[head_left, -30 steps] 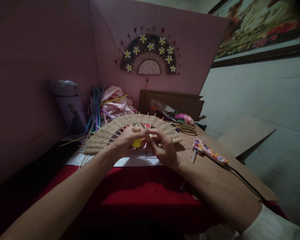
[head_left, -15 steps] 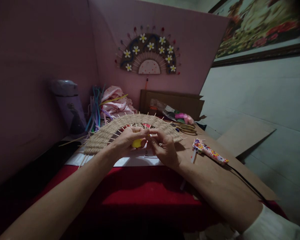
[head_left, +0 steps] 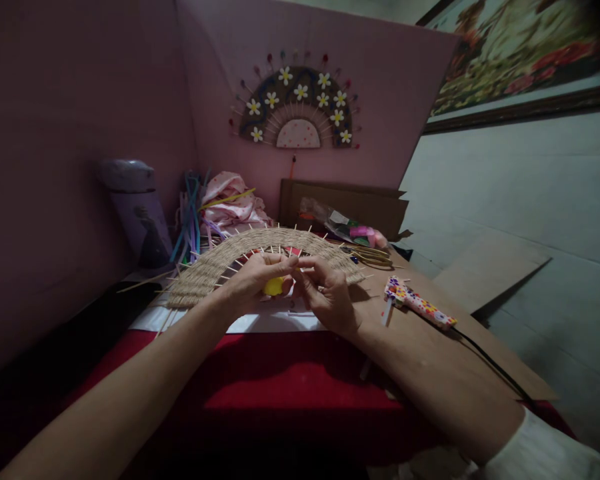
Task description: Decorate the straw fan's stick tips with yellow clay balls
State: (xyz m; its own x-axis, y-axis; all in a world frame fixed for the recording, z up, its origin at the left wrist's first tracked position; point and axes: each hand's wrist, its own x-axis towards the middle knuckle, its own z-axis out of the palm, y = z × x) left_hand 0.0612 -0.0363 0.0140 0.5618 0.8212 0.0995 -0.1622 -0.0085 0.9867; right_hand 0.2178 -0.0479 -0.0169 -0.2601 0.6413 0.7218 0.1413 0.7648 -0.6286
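Red-clothed surface (head_left: 290, 370), one. Straw-coloured woven arch (head_left: 260, 240), stick-ribbed, set back from the near edge. Floral corded tool (head_left: 423, 305), toward the right edge. Right hand (head_left: 331, 300), fingers bent, cannot tell whether gripping. Left hand (head_left: 257, 275), gripping yellow piece (head_left: 274, 287), between arch and near edge.

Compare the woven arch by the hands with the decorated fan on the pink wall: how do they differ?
The woven arch is plain straw-coloured; the decorated fan is dark with white flowers. The arch's outer sticks look bare; the fan's carry coloured knobs. Both are curved bands with sticks radiating outward.
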